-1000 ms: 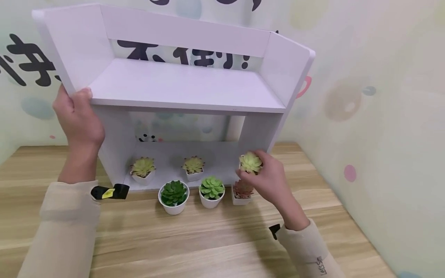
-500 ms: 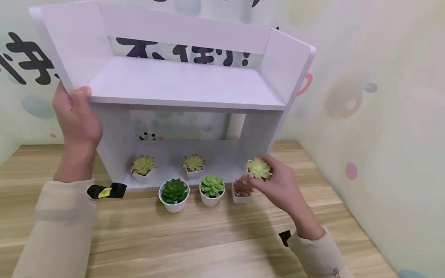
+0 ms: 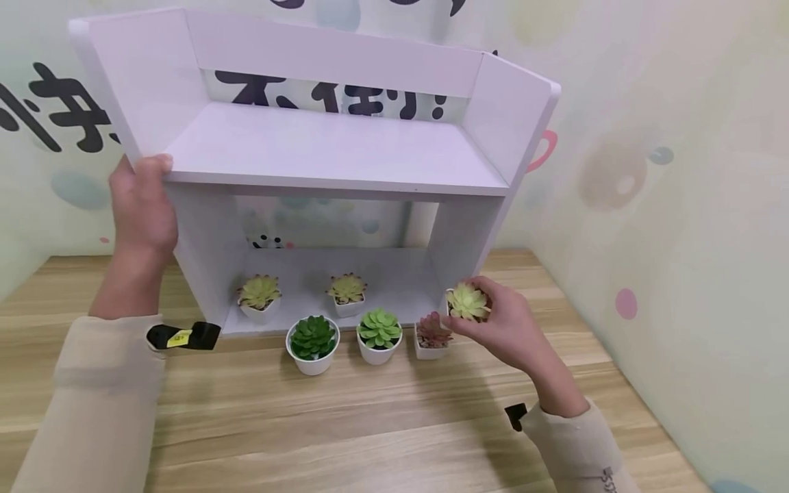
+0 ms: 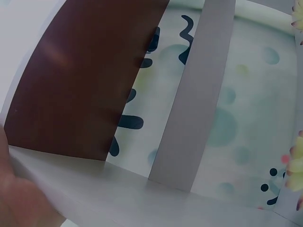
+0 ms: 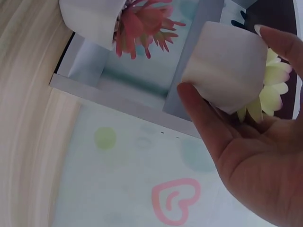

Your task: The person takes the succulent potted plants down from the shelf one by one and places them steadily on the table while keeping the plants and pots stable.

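My left hand [image 3: 143,209] grips the left side panel of a white two-tier shelf [image 3: 339,147], thumb over the front edge of its upper board. In my right hand [image 3: 508,325] is a pale green potted succulent [image 3: 468,302], held beside the shelf's lower right corner. The right wrist view shows its white pot [image 5: 229,66] pinched between thumb and fingers. Close to that hand stands a reddish succulent [image 3: 433,335] in a square white pot. Two yellow-green succulents, one at the left [image 3: 259,298] and another mid-board [image 3: 348,293], sit on the lower board.
In front of the shelf, a dark green succulent [image 3: 313,344] and a bright green succulent [image 3: 379,335] stand in round white pots on the wooden table [image 3: 345,431]. A patterned wall [image 3: 666,226] rises behind and to the right.
My right hand has moved rightward and slightly down with the pale green succulent, away from above the reddish one. My left hand keeps its grip on the shelf.
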The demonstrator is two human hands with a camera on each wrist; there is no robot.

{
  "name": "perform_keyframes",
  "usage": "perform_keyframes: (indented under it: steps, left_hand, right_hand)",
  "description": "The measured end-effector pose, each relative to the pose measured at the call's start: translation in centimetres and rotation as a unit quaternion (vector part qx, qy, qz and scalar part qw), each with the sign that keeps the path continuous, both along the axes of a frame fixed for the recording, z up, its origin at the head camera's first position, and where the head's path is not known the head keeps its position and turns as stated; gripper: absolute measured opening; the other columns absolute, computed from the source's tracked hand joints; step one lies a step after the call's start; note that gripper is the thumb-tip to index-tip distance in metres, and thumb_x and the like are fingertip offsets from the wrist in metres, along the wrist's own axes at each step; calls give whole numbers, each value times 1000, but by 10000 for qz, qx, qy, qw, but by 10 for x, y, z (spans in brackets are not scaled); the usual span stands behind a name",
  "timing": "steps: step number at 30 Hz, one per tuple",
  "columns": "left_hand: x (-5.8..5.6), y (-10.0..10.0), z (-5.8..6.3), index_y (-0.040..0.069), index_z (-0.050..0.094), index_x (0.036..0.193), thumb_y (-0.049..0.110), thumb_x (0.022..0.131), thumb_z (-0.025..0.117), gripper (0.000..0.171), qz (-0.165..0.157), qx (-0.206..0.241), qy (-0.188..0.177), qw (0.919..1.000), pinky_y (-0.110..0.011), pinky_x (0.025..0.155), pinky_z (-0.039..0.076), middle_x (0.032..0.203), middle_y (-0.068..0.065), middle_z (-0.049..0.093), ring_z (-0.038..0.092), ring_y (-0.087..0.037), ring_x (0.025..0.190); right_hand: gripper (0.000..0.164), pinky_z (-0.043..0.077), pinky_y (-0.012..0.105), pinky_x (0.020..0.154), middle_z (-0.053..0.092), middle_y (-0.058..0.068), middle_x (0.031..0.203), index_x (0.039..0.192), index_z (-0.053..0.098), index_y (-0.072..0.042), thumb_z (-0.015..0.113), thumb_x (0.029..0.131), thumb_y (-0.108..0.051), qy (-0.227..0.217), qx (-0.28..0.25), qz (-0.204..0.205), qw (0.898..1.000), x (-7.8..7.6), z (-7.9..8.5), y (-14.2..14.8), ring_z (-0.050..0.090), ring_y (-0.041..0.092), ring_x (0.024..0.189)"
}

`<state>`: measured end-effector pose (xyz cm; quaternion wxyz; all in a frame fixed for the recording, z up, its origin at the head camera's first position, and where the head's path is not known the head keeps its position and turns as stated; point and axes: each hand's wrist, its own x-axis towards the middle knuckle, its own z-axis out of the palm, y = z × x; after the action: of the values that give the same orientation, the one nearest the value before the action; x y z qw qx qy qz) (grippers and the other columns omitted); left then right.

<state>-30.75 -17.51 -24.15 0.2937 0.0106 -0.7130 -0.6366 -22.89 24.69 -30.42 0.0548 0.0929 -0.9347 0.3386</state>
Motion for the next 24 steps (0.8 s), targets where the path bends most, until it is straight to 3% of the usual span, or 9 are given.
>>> perform_keyframes:
  steps: [5,11,18,24]
  left_hand:
    - [-1,-1,2,21,52,130,33,100,33,37,-20,-145,-313,9994,-31,107,34,129,6,54,51,-9,112]
    - [0,-1,8,18,50,132,32,100,36,38,-60,-224,-613,9979,-31,109,33,132,4,52,49,-10,113]
    - [1,-8,32,17,33,154,31,100,45,57,-167,-422,-1467,9881,-44,123,26,154,2,40,41,-21,135]
    - [-1,-12,46,22,29,156,27,97,55,64,-125,-450,-1688,9845,-45,125,21,151,10,38,37,-21,141]
  right_hand:
    - [47,52,27,71,69,5,97,118,65,-9,84,79,-27,-87,188,526,9984,-2,-1,7,60,15,82]
    - [48,52,26,70,69,-1,91,115,67,-12,86,76,-33,-332,479,938,9939,-3,-2,13,62,13,80]
    - [46,51,26,70,67,-7,87,112,68,-16,87,75,-37,-494,588,1573,9846,-1,-3,18,60,9,76]
    - [47,52,24,68,66,-7,88,110,67,-14,87,76,-38,-446,693,1967,9770,-3,-3,18,58,5,73]
